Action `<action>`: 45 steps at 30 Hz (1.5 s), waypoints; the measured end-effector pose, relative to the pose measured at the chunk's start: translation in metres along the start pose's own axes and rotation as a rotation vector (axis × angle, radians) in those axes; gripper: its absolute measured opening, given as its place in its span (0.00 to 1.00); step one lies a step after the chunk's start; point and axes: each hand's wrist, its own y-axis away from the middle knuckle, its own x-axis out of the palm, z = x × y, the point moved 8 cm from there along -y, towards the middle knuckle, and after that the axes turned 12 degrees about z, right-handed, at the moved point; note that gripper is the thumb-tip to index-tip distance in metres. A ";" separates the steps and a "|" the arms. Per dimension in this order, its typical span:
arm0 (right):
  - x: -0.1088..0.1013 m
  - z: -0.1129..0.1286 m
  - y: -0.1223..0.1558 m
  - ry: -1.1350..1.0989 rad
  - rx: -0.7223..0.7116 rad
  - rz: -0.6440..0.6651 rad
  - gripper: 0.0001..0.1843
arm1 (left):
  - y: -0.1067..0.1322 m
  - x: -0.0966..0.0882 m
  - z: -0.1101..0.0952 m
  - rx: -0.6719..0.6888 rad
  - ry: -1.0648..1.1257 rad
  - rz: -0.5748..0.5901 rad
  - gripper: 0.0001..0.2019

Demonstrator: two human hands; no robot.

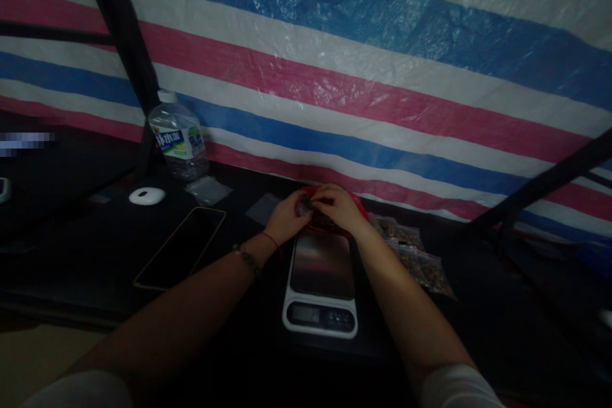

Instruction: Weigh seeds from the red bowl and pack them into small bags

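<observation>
Now your left hand (285, 218) and right hand (342, 207) both pinch a small bag (303, 204) (contents too dim to tell) over the red bowl (359, 204), just behind the scale (321, 280).

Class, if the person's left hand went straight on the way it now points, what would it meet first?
Most likely the small bag of dark bits that the left hand pinches, then the right hand beyond it; dim light leaves depth unclear.

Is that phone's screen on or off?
Off: the phone lies flat with its screen wholly dark, nothing lit.
</observation>
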 end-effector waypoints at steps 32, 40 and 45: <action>0.031 -0.039 0.013 0.329 0.287 0.415 0.12 | 0.002 -0.002 0.000 -0.037 -0.039 0.000 0.18; 0.035 -0.054 0.016 0.383 0.350 0.410 0.12 | 0.001 0.003 -0.002 -0.031 -0.076 0.038 0.18; 0.017 -0.052 0.013 0.366 0.320 0.298 0.13 | 0.001 0.003 -0.001 -0.024 -0.096 0.040 0.20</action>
